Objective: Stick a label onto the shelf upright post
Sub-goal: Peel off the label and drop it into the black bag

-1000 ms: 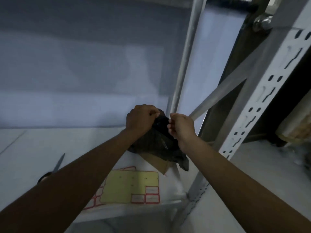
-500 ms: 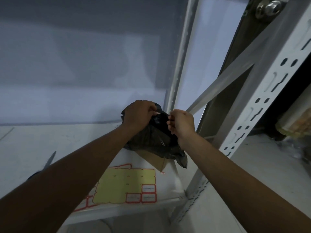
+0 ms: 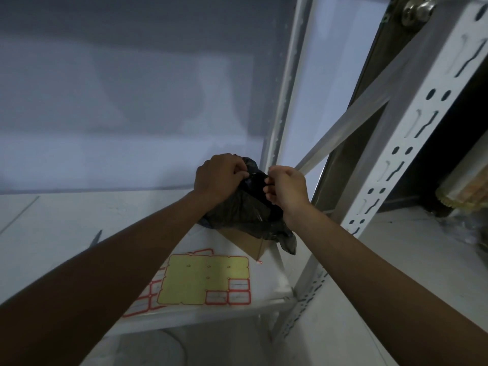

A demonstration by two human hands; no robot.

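Both hands grip the top of a black plastic bag (image 3: 245, 210) that sits on a brown cardboard box (image 3: 248, 243) at the back right of the white shelf (image 3: 184, 315). My left hand (image 3: 220, 175) pinches the bag's left side, and my right hand (image 3: 286, 187) pinches its right side. A yellow label sheet (image 3: 203, 278) with a few red-bordered labels left lies flat on the shelf in front of the box. The perforated white upright post (image 3: 412, 143) rises at the right. A thinner rear post (image 3: 286, 83) stands just behind the bag.
Scissors (image 3: 96, 237) lie on the shelf at the left, partly hidden by my left forearm. A diagonal brace (image 3: 351, 128) runs between the posts. A door with a round metal knob (image 3: 417, 7) is behind the rack. Rolled material (image 3: 464, 188) sits at far right.
The view has tilted, so the shelf and posts sit a little lower and left in frame. Both hands stay on the bag top, with the fingers slightly farther apart.
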